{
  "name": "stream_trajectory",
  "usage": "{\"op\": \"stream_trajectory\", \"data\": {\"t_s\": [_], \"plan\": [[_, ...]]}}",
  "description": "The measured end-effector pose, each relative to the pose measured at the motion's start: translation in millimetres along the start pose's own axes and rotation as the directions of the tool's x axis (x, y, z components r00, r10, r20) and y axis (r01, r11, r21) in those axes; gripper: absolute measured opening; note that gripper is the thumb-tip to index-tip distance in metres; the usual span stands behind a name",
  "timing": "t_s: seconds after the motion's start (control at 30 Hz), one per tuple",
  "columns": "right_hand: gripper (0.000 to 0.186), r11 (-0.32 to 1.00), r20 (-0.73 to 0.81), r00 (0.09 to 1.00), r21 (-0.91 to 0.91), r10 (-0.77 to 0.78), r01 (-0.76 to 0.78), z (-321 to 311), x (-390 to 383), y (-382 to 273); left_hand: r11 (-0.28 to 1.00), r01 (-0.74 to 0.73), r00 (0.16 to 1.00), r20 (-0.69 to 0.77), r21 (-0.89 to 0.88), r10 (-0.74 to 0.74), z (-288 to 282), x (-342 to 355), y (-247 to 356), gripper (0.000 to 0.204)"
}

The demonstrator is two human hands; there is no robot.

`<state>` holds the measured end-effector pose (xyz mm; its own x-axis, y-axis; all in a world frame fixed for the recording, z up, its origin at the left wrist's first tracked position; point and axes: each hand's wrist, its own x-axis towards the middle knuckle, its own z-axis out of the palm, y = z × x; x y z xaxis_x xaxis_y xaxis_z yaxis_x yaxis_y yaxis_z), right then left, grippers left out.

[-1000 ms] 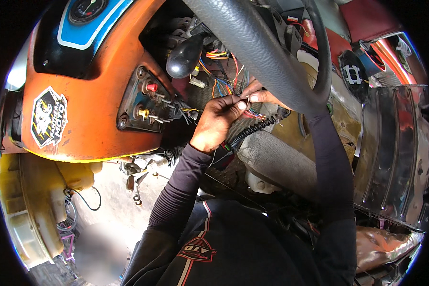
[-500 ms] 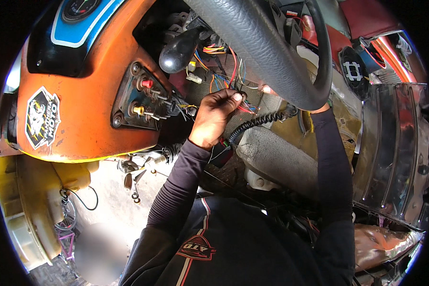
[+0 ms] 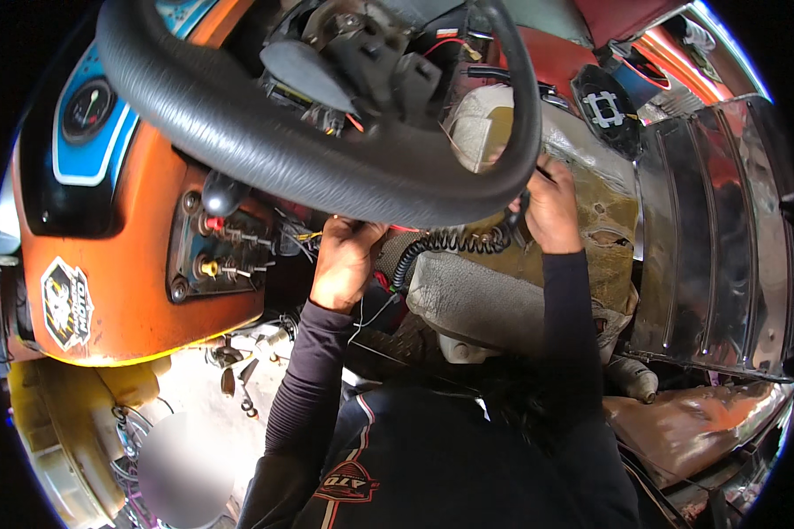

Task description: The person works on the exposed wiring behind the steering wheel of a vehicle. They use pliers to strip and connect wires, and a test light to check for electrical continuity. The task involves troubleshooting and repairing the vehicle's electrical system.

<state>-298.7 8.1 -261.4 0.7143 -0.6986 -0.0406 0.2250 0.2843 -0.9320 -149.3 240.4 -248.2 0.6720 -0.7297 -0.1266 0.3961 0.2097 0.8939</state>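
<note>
Just below the rim of the black steering wheel [image 3: 326, 176] is my left hand [image 3: 342, 264], its fingers curled in at the thin wires. A red wire [image 3: 403, 229] shows beside its fingertips; the wheel hides most of the bundle. My right hand [image 3: 553, 207] is closed on something dark, which I cannot make out, at the right side of the rim. A black coiled cord [image 3: 445, 244] stretches between the two hands, its right end close to my right fingers. More loose wires [image 3: 304, 236] lie left of my left hand.
An orange body panel [image 3: 123, 282] with a gauge [image 3: 88, 108] and a terminal plate [image 3: 212, 256] stands at the left. Under the cord is a worn grey seat cushion [image 3: 476, 295]. A ribbed shiny panel [image 3: 715, 238] rises at the right. The steering column [image 3: 362, 75] is uncovered.
The steering wheel now appears lower and farther left as the view shifts, covering most of the wires. My right hand has come out from behind the rim. My left hand stays by the wires.
</note>
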Motion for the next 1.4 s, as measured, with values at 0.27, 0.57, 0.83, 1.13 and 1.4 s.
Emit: {"op": "stream_trajectory", "data": {"t_s": [0.27, 0.57, 0.83, 1.13, 1.4], "plan": [[0.02, 0.98, -0.151, 0.977, 0.148, 0.152, -0.13, -2, -9, 17, 0.995, -0.087, 0.989, 0.123, 0.048, 0.081, 16, 12, -17, 0.021], [0.015, 0.948, 0.0, 0.953, 0.108, 0.302, -0.301, 9, -49, 44, 1.0, -0.02, 1.0, 0.015, -0.001, 0.02, 11, 6, -16, 0.016], [0.022, 0.938, 0.01, 0.938, -0.02, 0.346, -0.346, 27, -7, 59, 1.0, -0.01, 0.998, 0.064, 0.018, 0.008, 4, 3, -12, 0.016], [0.019, 0.856, 0.372, 0.801, 0.029, 0.47, -0.516, 35, 35, 75, 1.0, -0.031, 0.999, 0.022, 0.003, 0.031, 15, -4, -9, 0.019], [0.007, 0.881, 0.482, 0.775, 0.014, 0.409, -0.473, 47, 31, 74, 1.0, -0.028, 0.999, 0.032, 0.001, 0.028, 7, -5, -9, 0.017]]}}
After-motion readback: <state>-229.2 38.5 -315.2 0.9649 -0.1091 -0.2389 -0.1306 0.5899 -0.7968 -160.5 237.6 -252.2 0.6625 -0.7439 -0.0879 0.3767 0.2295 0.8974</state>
